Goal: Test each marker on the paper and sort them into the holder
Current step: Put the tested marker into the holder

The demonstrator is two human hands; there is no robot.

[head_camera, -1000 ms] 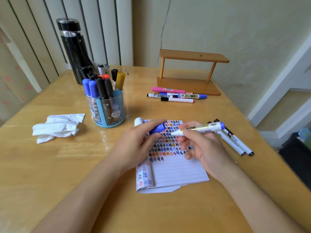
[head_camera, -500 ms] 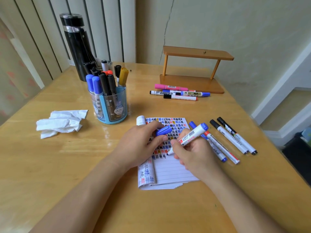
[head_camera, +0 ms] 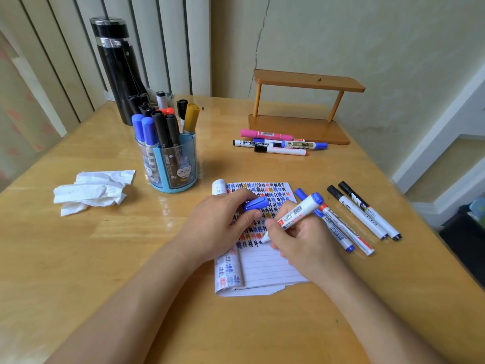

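My right hand (head_camera: pixel 301 240) grips an uncapped white marker with a blue end (head_camera: pixel 299 211), its tip touching the lined paper (head_camera: pixel 265 266) just below rows of coloured test marks. My left hand (head_camera: pixel 217 227) rests on the paper's left part and pinches the marker's blue cap (head_camera: pixel 256 204). The blue pen holder (head_camera: pixel 170 164), behind and left of the paper, stands full of several markers. Several more markers (head_camera: pixel 359 214) lie to the right of the paper. Another group of markers (head_camera: pixel 278 144) lies in front of the wooden stand.
A crumpled white tissue (head_camera: pixel 91 190) lies at the left. A tall black flask (head_camera: pixel 118 67) stands behind the holder. A small wooden shelf stand (head_camera: pixel 301 111) sits at the back by the wall. The table's right edge (head_camera: pixel 420 214) drops off beside the loose markers.
My right hand turned the marker from level above the paper to tip down and brought it onto the page. My left hand kept the cap and stayed on the paper.
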